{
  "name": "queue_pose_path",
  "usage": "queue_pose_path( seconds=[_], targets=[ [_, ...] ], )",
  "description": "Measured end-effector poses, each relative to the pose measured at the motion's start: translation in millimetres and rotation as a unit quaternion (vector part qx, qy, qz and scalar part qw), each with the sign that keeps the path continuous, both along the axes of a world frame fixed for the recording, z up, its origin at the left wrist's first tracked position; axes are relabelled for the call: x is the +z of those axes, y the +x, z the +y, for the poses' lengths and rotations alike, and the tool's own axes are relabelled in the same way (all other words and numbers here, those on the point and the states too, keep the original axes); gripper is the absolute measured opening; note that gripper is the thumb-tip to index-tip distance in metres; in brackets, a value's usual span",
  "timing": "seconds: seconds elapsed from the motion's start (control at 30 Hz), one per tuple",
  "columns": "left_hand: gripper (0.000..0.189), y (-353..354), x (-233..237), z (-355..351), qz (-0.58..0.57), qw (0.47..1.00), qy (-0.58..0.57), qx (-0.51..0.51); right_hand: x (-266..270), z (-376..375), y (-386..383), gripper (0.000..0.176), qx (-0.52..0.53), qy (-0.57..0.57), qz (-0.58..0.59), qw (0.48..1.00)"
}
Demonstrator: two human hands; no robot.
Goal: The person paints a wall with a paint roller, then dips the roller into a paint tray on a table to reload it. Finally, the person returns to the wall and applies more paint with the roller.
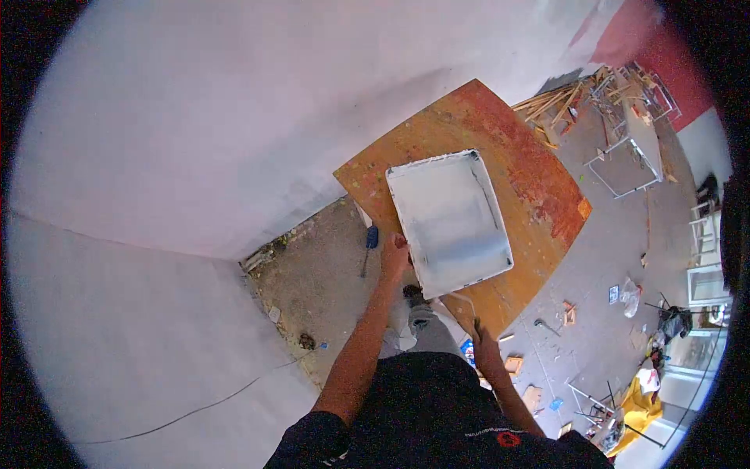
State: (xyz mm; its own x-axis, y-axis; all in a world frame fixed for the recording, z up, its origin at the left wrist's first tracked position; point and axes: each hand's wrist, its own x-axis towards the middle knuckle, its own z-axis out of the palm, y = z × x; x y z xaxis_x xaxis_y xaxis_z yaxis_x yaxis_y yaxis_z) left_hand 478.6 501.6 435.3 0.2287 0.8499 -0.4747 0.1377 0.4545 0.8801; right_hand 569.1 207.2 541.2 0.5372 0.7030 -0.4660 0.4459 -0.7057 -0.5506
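A white paint tray [445, 211], coated with pale paint and streaked blue-grey at its near end, lies tilted on a wooden board [508, 156]. My left hand [396, 252] is closed at the tray's left rim, its fingers partly hidden. Near the board's front corner, my right hand [486, 348] is wrapped round the dark handle of a paint roller [473, 310]. Its bent wire frame runs up to the tray's near edge. I cannot make out the roller's sleeve.
A pale wall [195, 117] rises close to the board's left side. A dark blue object [372, 237] with a thin stem is left of the board. Wood scraps [558, 102], a metal frame [625, 168], a clear plastic bag [630, 297] and yellow cloth [639, 410] litter the right side.
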Motion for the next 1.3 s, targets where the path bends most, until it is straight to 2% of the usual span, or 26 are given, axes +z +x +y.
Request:
queue_pose_path(
  seconds=[0.03,0.1,0.13,0.2,0.27,0.3,0.4,0.47,0.5,0.57,0.6,0.63,0.7,0.73,0.8,0.9,0.93,1.0,1.07,1.13,1.17,1.23,1.3],
  targets=[
    [0.011,-0.7,6.8,-0.5,-0.020,1.000,-0.013,0.006,-13.0,19.4,8.5,0.035,0.012,0.084,-0.012,0.996],
    [0.011,-2.5,5.3,1.1,-0.021,1.000,-0.008,-0.022,-13.3,72.5,18.9,0.035,0.081,0.105,-0.043,0.990],
    [0.012,-1.4,4.2,-1.2,0.016,0.999,0.037,-0.023,-5.2,103.3,19.1,0.034,0.088,0.116,-0.067,0.987],
    [0.013,0.9,3.2,-4.5,0.090,0.988,0.127,-0.026,-0.9,117.2,21.3,0.033,0.104,0.115,-0.090,0.984],
    [0.013,3.6,-15.6,-0.6,0.066,0.995,0.078,-0.021,-4.0,115.4,28.1,0.034,0.118,0.098,-0.092,0.984],
    [0.013,4.1,-26.4,0.1,0.054,0.997,0.053,-0.015,-4.4,102.7,28.4,0.033,0.094,0.086,-0.073,0.989],
    [0.013,0.5,3.5,-5.6,0.081,0.984,0.154,-0.026,-15.5,7.8,10.4,0.031,0.032,0.048,-0.011,0.998],
    [0.013,-0.5,2.2,-6.9,0.059,0.994,0.090,-0.016,-29.6,-57.3,2.2,0.038,0.110,-0.032,-0.042,0.993],
    [0.014,-0.5,1.2,-7.4,0.046,0.997,0.058,-0.009,-36.0,-63.7,11.0,0.039,0.111,-0.047,-0.034,0.992],
    [0.015,-3.1,15.2,-8.0,0.085,0.989,0.120,-0.025,-38.6,-58.9,14.7,0.040,0.103,-0.073,-0.016,0.992],
    [0.015,-3.8,23.9,-7.7,0.104,0.982,0.151,-0.035,-30.4,-42.2,19.8,0.046,0.108,0.035,-0.019,0.993],
    [0.015,-3.9,24.9,-7.2,0.085,0.988,0.126,-0.026,-64.6,-27.9,39.0,0.045,0.114,0.003,0.009,0.993],
    [0.015,-2.9,24.9,-9.0,0.044,0.997,0.070,-0.007,-39.6,39.8,39.4,0.031,0.224,0.122,-0.109,0.961],
    [0.015,-0.5,6.1,-9.0,0.034,0.996,0.086,0.007,-42.9,67.1,42.3,0.032,0.191,0.161,-0.112,0.962],
    [0.014,6.0,-56.5,-7.2,0.013,0.993,0.116,0.034,-50.3,85.6,51.8,0.036,0.149,0.168,-0.092,0.970],
    [0.013,5.5,-26.8,-10.5,0.045,0.995,0.082,0.026,-45.3,78.1,48.8,0.041,0.114,0.081,-0.048,0.989],
    [0.012,3.5,-13.2,-10.7,0.065,0.995,0.075,0.023,-36.0,55.3,38.0,0.044,0.106,0.053,-0.055,0.991],
    [0.010,3.8,-19.1,-11.4,0.027,0.998,0.042,0.037,-36.1,-10.0,19.0,0.044,0.025,0.042,-0.010,0.999],
    [0.009,3.3,-2.9,-11.5,0.026,0.999,0.027,0.034,-30.3,-61.9,8.5,0.044,0.017,-0.051,0.031,0.998],
    [0.007,0.7,50.2,-12.2,0.064,0.997,0.027,0.016,-21.4,-65.1,10.6,0.043,0.052,-0.052,0.028,0.997],
    [0.006,-2.8,48.8,-9.7,0.062,0.997,0.045,0.012,-16.5,-60.9,9.2,0.043,0.066,-0.053,0.028,0.996],
    [0.005,-2.8,42.5,-8.9,0.058,0.995,0.079,0.000,-20.4,-9.8,22.4,0.040,-0.013,-0.076,0.066,0.995],
    [0.005,0.9,-26.2,-2.6,0.040,0.997,0.064,0.000,-67.0,29.3,44.1,0.039,0.059,0.038,0.009,0.998]
  ],
)
